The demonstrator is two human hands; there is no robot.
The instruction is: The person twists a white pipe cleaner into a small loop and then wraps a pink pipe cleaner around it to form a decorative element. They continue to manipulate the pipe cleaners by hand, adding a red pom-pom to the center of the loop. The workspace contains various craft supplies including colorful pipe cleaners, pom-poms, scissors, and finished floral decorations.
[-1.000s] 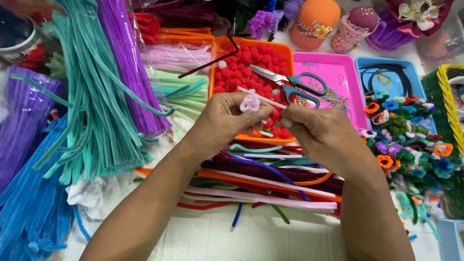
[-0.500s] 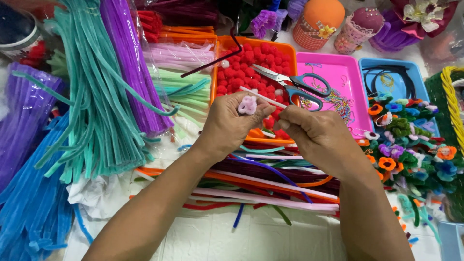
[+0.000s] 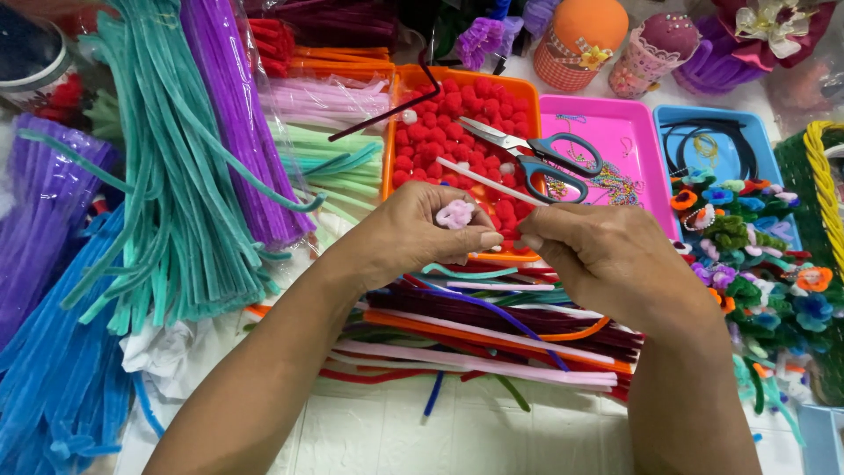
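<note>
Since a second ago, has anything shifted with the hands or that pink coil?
Very little. The left hand still pinches the small pink coiled pipe cleaner, whose straight pale tail still slants up over the orange tray. The right hand stays fingertip to fingertip with it; both have drifted slightly lower in view. Nothing was picked up or let go. The scissors and the loose pipe cleaners below lie as before.

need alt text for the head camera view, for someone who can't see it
Two bare hands meet over a craft table: the left hand pinches a small pink coiled pipe cleaner and the right hand works its pale stem. Behind them are an orange tray of red pompoms and scissors, with teal pipe cleaners on the left.
</note>
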